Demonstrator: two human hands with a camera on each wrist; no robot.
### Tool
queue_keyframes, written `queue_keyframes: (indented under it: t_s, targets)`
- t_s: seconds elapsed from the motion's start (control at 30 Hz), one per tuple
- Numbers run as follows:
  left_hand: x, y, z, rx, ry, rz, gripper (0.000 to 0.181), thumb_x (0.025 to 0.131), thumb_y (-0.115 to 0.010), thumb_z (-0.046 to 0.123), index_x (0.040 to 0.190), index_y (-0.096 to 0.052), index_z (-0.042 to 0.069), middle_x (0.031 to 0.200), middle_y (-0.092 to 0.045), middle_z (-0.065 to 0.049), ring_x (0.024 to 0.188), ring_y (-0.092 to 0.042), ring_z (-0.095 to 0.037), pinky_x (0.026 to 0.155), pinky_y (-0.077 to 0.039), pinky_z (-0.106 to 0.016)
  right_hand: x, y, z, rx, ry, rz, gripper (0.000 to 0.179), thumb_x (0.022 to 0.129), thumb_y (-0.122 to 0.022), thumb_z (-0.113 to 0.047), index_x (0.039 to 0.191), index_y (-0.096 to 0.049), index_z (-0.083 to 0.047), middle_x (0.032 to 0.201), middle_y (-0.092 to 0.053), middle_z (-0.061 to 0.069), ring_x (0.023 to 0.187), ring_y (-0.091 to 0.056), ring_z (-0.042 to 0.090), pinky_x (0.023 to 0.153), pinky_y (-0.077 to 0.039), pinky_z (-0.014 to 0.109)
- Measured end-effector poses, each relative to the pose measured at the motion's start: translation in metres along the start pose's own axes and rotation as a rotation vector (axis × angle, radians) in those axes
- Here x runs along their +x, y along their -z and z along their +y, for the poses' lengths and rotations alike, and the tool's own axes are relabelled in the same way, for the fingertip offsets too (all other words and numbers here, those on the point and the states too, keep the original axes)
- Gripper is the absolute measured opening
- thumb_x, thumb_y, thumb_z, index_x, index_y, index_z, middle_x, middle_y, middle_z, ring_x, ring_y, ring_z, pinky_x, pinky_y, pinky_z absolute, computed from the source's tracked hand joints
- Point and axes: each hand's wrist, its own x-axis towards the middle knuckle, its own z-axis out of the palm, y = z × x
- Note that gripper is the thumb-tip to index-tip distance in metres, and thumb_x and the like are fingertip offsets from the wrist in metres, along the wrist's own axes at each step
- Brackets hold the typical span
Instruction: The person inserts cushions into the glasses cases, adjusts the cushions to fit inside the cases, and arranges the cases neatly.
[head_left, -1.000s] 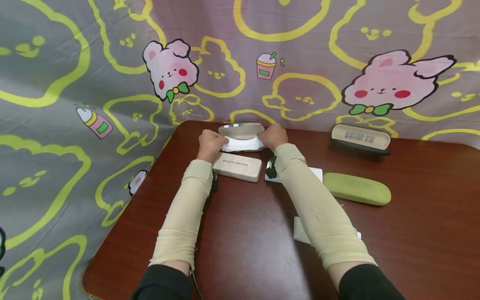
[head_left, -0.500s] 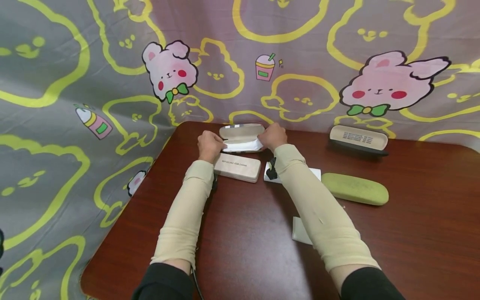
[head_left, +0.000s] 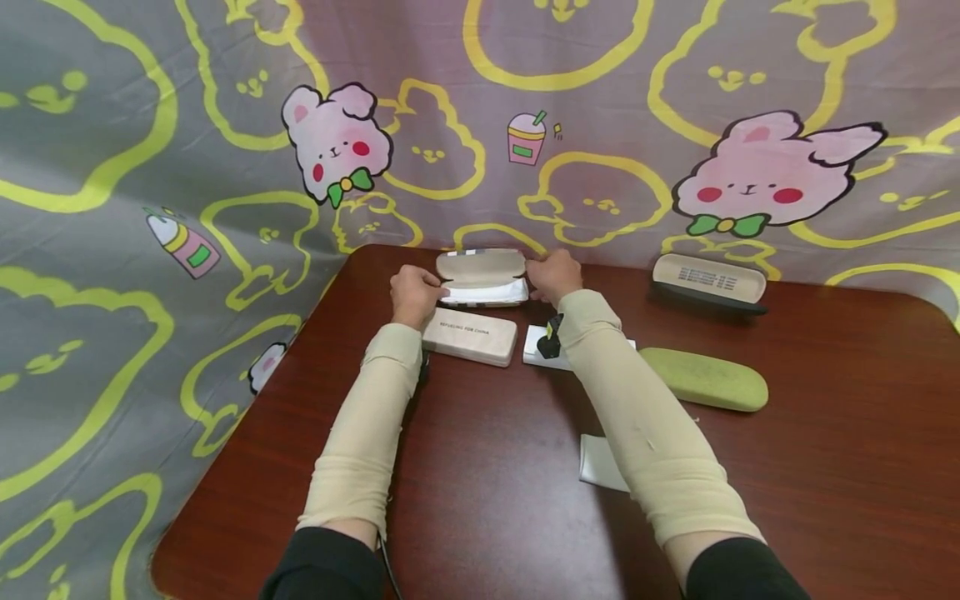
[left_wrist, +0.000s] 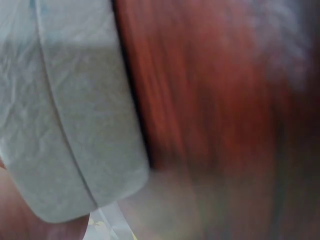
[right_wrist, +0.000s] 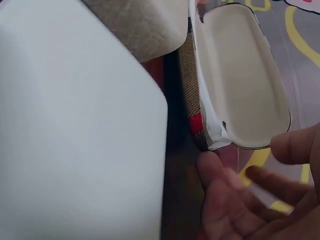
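One white cloth [head_left: 489, 294] lies in the open case [head_left: 480, 266], twelve o'clock; my right hand [head_left: 557, 276] has released it, left hand [head_left: 414, 295] unclear

Both arms [head_left: 363, 433] reach forward, left hand [head_left: 415, 296] and right hand [head_left: 557, 277] apart, the right's fingers [right_wrist: 282, 186] loosely bent.

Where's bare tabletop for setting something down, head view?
Free: between the left sleeve and the pale flat item, on the near side of the beige case; also right of the green case. Crowded: around the open plaid case, with the left hand, right hand and beige case close by.
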Motion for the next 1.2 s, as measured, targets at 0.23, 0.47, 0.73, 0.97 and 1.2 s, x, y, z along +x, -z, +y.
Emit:
queue_keyframes:
  t_s: [0.23,0.47,0.73,0.97,1.2]
  targets:
    - [0.002,0.003,0.001,-0.016,-0.011,-0.008,0.038,0.086,-0.082,0.015,0.122,-0.073,0.007,0.120,-0.069,-0.013,0.110,-0.062,-0.034,0.096,-0.049,-0.043,0.000,0.001,-0.002,0.010,0.060,-0.133,0.048,0.106,-0.048,-0.039,0.147,-0.053,-0.014,0.136,-0.058,0.013,0.076,-0.069,0.029,0.069,-0.057,0.038]
    - [0.002,0.009,0.001,-0.054,-0.064,-0.081,0.033,0.102,-0.055,0.026,0.126,-0.071,0.009,0.109,-0.071,-0.016,0.066,-0.060,-0.024,0.065,-0.049,-0.036,0.000,0.002,-0.005,0.062,0.006,-0.114,0.049,0.103,-0.050,-0.049,0.129,-0.067,-0.012,0.101,-0.062,0.013,0.079,-0.068,0.028,0.069,-0.059,0.037]
    - [0.002,0.012,0.004,-0.108,0.003,-0.092,0.067,0.100,-0.047,0.062,0.073,-0.065,0.003,0.075,-0.069,-0.014,0.064,-0.069,-0.023,0.057,-0.051,-0.031,-0.003,0.001,-0.006,0.107,-0.024,-0.050,0.048,0.098,-0.059,-0.051,0.085,-0.063,-0.005,0.080,-0.056,0.007,0.070,-0.068,0.029,0.066,-0.060,0.038]
    - [0.003,0.016,0.001,-0.317,0.056,-0.158,0.064,0.094,-0.063,0.057,0.121,-0.071,0.000,0.096,-0.070,-0.023,0.081,-0.072,-0.030,0.064,-0.059,-0.032,-0.002,0.005,-0.004,0.178,-0.081,-0.164,0.054,0.099,-0.060,-0.049,0.126,-0.058,-0.003,0.106,-0.060,0.016,0.089,-0.066,0.034,0.079,-0.058,0.043]
    - [0.006,0.018,-0.005,-0.405,0.067,-0.231,0.061,0.092,-0.070,0.049,0.125,-0.068,-0.003,0.105,-0.068,-0.024,0.086,-0.071,-0.031,0.066,-0.059,-0.030,-0.002,0.007,-0.004,0.179,-0.074,-0.220,0.048,0.101,-0.059,-0.045,0.112,-0.061,0.001,0.101,-0.055,0.014,0.083,-0.062,0.027,0.084,-0.056,0.042]
